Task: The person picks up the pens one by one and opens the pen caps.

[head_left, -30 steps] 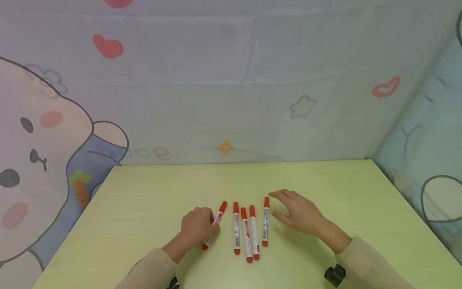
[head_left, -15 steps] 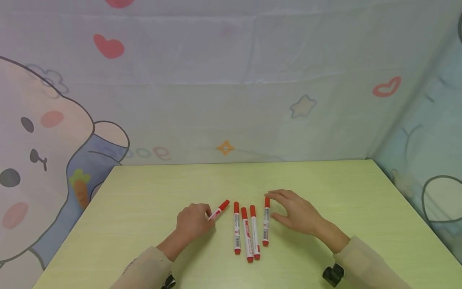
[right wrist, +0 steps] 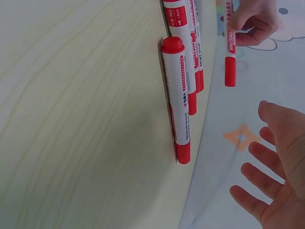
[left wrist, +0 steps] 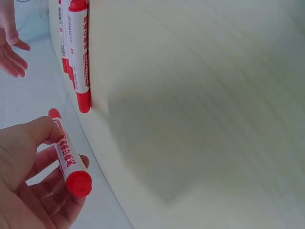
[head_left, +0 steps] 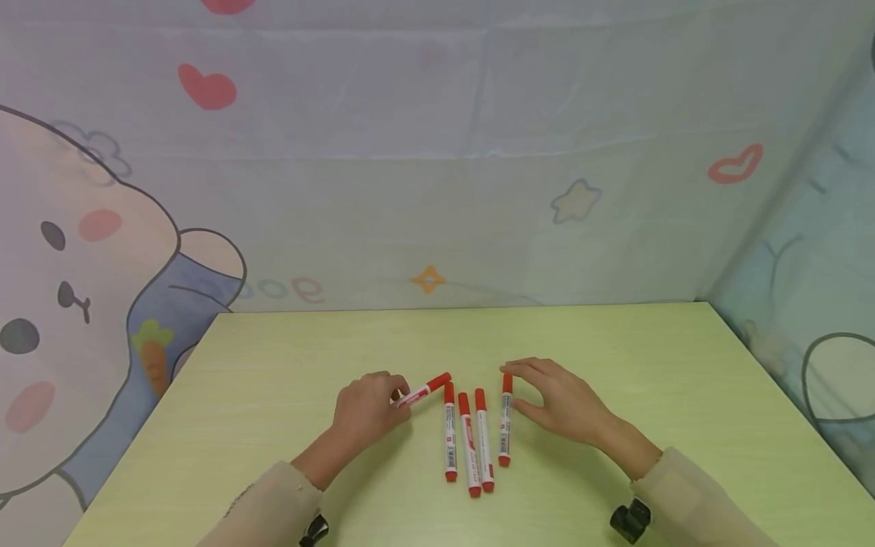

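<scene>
Between thumb and fingers, my left hand (head_left: 369,410) pinches a red-capped whiteboard marker (head_left: 425,390), raised off the table and slanted with its cap toward the right. In the left wrist view the held marker (left wrist: 69,155) shows its red end close to the camera. My right hand (head_left: 563,403) hovers beside the rightmost marker (head_left: 505,425), fingers spread and holding nothing. That marker lies flat in the right wrist view too, apart from the hand. Left of it lie a pair of close-set markers (head_left: 469,448) (head_left: 484,444) and a single marker (head_left: 450,437), caps pointing away.
The pale yellow-green table (head_left: 307,342) ends at a back edge against a printed cloth backdrop (head_left: 383,205). Another cloth (head_left: 820,266) hangs along the right side. Black wrist cameras (head_left: 630,521) show below the sleeves.
My left hand has lifted its marker off the table and tilted it further, cap swinging right toward the lying markers. The right hand moved slightly left, then stayed nearly still.
</scene>
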{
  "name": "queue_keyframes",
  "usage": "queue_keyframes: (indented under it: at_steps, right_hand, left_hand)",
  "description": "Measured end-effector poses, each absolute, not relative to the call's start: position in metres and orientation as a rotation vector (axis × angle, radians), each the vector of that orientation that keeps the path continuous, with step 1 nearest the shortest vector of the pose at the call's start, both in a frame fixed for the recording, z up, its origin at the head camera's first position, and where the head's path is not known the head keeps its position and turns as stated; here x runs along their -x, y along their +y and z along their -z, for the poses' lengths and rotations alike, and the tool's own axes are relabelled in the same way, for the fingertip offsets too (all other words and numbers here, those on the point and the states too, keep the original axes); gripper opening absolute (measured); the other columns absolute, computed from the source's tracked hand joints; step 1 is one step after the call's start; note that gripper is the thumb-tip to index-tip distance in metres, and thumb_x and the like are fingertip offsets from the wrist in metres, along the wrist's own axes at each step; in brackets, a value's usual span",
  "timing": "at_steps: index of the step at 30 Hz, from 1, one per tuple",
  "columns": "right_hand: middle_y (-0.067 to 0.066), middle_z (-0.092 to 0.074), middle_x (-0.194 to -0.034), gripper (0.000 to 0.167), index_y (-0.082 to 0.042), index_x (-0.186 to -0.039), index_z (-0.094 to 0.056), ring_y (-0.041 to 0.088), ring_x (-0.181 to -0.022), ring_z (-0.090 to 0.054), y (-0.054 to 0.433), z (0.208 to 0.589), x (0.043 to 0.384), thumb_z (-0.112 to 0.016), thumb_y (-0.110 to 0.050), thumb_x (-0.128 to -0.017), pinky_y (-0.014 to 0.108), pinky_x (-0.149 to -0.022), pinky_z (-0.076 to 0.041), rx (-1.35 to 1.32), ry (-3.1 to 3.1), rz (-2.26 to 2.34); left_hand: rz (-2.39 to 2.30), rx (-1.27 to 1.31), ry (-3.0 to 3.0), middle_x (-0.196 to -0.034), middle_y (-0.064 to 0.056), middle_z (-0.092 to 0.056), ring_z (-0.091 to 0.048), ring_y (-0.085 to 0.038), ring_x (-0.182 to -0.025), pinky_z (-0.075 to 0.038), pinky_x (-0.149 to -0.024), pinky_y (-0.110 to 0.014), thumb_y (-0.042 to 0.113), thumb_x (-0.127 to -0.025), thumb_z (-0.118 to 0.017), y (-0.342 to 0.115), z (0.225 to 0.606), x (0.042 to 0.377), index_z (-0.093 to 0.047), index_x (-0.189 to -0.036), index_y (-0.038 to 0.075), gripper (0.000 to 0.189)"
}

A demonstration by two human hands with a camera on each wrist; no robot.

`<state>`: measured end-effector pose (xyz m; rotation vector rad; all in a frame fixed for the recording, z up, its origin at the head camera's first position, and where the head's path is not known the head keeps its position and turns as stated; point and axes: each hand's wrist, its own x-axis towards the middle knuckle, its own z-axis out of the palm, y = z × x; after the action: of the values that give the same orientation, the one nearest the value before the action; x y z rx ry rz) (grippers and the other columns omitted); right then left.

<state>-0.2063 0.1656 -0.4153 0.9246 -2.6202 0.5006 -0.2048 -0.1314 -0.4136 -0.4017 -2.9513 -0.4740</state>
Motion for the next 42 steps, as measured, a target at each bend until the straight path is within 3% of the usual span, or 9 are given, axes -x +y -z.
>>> queue_keyframes:
  at_steps: [15,33,42]
  right_hand:
    - [-0.001,-0.061,-0.117,0.046,-0.016,-0.120,-0.059,0.017,-0.106,-0.058,0.160,0.410,0.207,-0.073,-0.025,-0.078,0.036,-0.085,-0.049,-0.925,-2.601,-0.549]
    - [-0.003,-0.063,-0.113,0.044,-0.016,-0.120,-0.059,0.014,-0.102,-0.059,0.149,0.405,0.202,-0.072,-0.025,-0.079,0.035,-0.083,-0.050,-0.941,-2.637,-0.604]
    - [-0.006,-0.063,-0.106,0.046,-0.019,-0.123,-0.056,0.010,-0.094,-0.058,0.143,0.400,0.197,-0.070,-0.028,-0.080,0.028,-0.076,-0.050,-0.974,-2.713,-0.512]
  left_hand:
    - [0.380,0.601,-2.796,-0.071,0.010,-0.065,-0.040,-0.003,-0.048,-0.030,-0.038,-0.019,0.018,-0.076,-0.070,-0.125,0.392,0.202,-0.072,-0.086,0.021,0.011]
    - [0.376,0.751,-2.769,-0.085,0.007,-0.069,-0.054,-0.005,-0.066,-0.037,-0.050,-0.015,0.025,-0.076,-0.073,-0.105,0.379,0.191,-0.073,-0.092,0.021,0.016]
    - [0.334,0.830,-2.754,-0.083,0.009,-0.068,-0.052,-0.004,-0.064,-0.037,-0.050,-0.014,0.028,-0.076,-0.074,-0.098,0.377,0.190,-0.073,-0.094,0.022,0.018]
